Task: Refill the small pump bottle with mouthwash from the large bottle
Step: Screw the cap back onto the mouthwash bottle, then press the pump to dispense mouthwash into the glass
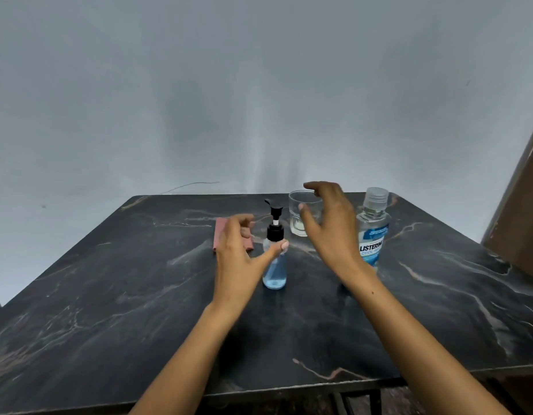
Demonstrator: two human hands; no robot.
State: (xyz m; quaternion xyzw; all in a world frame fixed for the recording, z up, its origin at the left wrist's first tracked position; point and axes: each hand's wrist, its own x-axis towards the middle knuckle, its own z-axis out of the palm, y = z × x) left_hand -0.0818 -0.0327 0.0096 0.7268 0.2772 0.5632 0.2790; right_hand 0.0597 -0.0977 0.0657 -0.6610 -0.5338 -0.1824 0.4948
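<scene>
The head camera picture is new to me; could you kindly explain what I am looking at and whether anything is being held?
There is no machine here: a person wears one wide-angle camera on the head, looking forward and down at their own bare arms. In front is a dark marbled table against a grey wall. On it stand a small pump bottle with blue liquid and a black pump, a clear glass, and a large mouthwash bottle with its clear cap on. A folded pink cloth lies behind the left hand. The left hand is spread beside the pump bottle, its thumb at the bottle's shoulder, not gripping it. The right hand hovers open in front of the glass. Nothing is held yet.
</scene>
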